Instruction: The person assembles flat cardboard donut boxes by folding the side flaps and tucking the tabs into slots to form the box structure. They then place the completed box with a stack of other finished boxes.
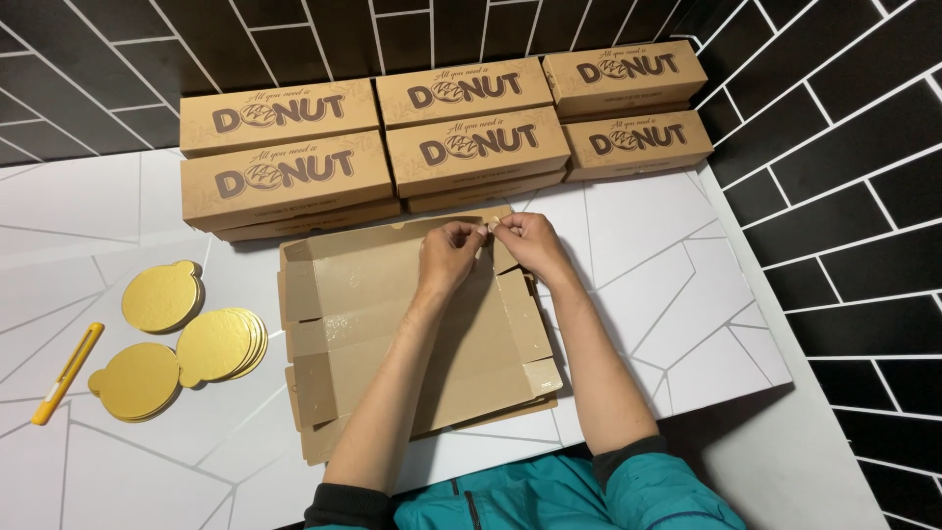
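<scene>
A flat, partly folded brown cardboard box [343,324] lies open on the white table in front of me. My left hand [449,253] and my right hand [530,240] meet at its far right corner. Both pinch a small cardboard tab or flap there between fingertips. The box's side flaps lie mostly flat; the right wall is raised a little under my right wrist.
Several closed brown cardboard boxes [294,177] are stacked along the dark tiled back wall. Three piles of round gold cake boards [221,344] lie left of the open box. A yellow utility knife [67,373] rests at the far left. The table edge [756,294] runs down the right.
</scene>
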